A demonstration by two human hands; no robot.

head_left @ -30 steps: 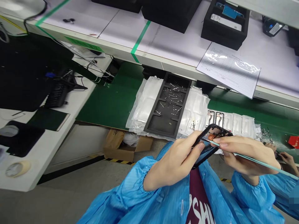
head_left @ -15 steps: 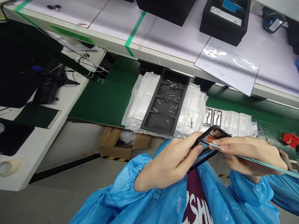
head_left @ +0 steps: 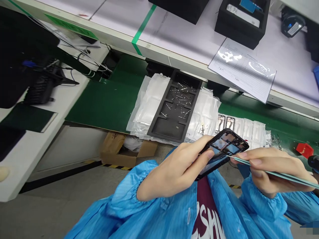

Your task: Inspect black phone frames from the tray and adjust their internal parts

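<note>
My left hand (head_left: 181,169) grips a black phone frame (head_left: 223,146) with its inner side up, above my lap. My right hand (head_left: 271,171) pinches thin teal tweezers (head_left: 274,172), whose tip touches the frame's right edge. Both sleeves are blue. Beyond the hands a black compartment tray (head_left: 175,108) with several small screws lies on clear plastic bags (head_left: 152,103) on the green belt (head_left: 107,103).
A laminated paper sheet (head_left: 243,69) hangs over the white shelf's edge (head_left: 159,54). Black foam trays (head_left: 240,23) stand on that shelf. A red small box (head_left: 304,149) sits at right on the belt. A cardboard box (head_left: 122,151) is on the floor under the belt. A black monitor (head_left: 22,56) stands at left.
The phone frame has tilted so more of its inside shows. My right hand has drawn back to the right, and the tweezers' tip now meets the frame's right edge. The view drifted slightly.
</note>
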